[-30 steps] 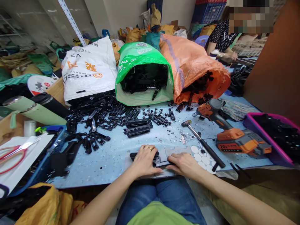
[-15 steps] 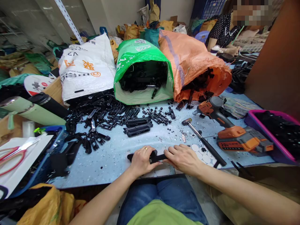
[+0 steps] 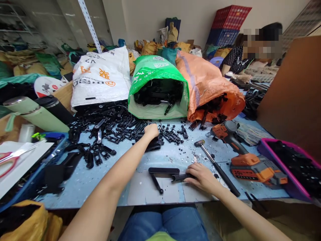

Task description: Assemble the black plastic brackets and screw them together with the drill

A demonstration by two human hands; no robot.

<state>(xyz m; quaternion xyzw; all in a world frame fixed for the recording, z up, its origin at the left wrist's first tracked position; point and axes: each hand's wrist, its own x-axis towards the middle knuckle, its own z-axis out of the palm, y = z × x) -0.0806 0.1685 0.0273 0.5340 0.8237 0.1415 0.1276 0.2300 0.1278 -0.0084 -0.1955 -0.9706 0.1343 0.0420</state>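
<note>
My left hand reaches forward over the pile of black parts in front of the green bag. Its fingers curl down among them, and what they grip is hidden. Near the table's front edge lies a jointed black arm, with a short rod ending in a ball angled from its left end. My right hand has its fingers closed on the arm's forked right end. Close to that hand lie a black-handled hammer and small round pieces.
White, green and orange bags of parts line the back. An orange-grey cordless driver lies right, beside a pink bin. Left are a blue basket, scissors and bottles. Another person works at back right.
My left hand has let go of the jointed black arm and moved forward to the parts pile. My right hand stays at the arm's right end. The camera view has shifted.
</note>
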